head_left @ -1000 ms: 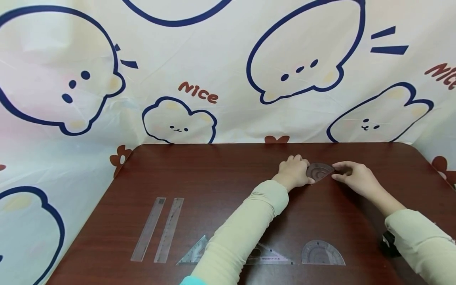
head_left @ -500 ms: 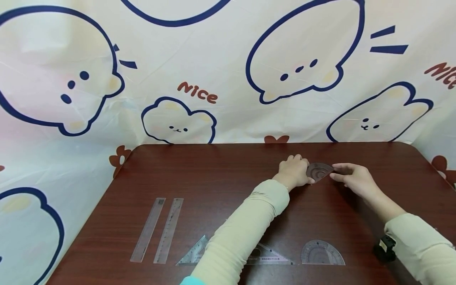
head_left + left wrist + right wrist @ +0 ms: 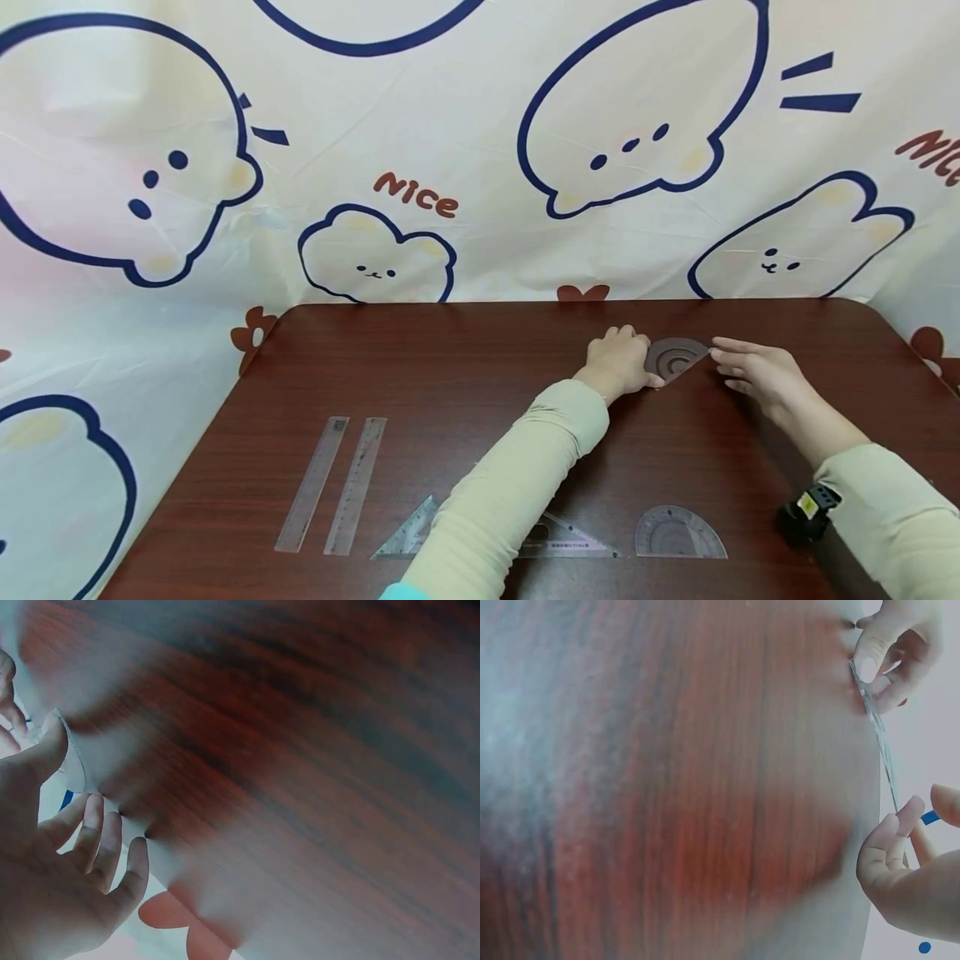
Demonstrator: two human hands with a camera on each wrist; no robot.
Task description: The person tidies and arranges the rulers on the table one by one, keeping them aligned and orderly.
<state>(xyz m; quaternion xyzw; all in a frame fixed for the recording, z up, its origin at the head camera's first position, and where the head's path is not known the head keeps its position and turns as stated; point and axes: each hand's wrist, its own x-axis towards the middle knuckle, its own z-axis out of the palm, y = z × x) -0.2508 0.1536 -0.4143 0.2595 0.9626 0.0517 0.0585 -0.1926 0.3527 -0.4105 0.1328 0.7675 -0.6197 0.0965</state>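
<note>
In the head view, a clear protractor [image 3: 675, 358] is held at the far right of the table, tilted, its round edge upward. My left hand [image 3: 617, 364] pinches its left corner between thumb and fingers; the left wrist view shows the thumb against the protractor [image 3: 77, 761]. Beside the right corner is my right hand [image 3: 761, 379], its fingers mostly straight and the fingertips right at the edge. Seen edge-on in the right wrist view, the protractor [image 3: 883, 746] spans from the left hand [image 3: 907, 645] to the right hand [image 3: 915, 877].
Two clear rulers [image 3: 311, 483] lie side by side at the left. Nearer the front are a set square [image 3: 408, 531], a second set square [image 3: 573, 542] partly hidden by the left sleeve, and another protractor [image 3: 678, 533]. A patterned cloth [image 3: 495, 242] hangs behind the table [image 3: 465, 358].
My right hand's fingers have straightened from a pinch at the protractor's corner, and the hand has shifted slightly right. The protractor's right side has risen a little. The left hand stays put.
</note>
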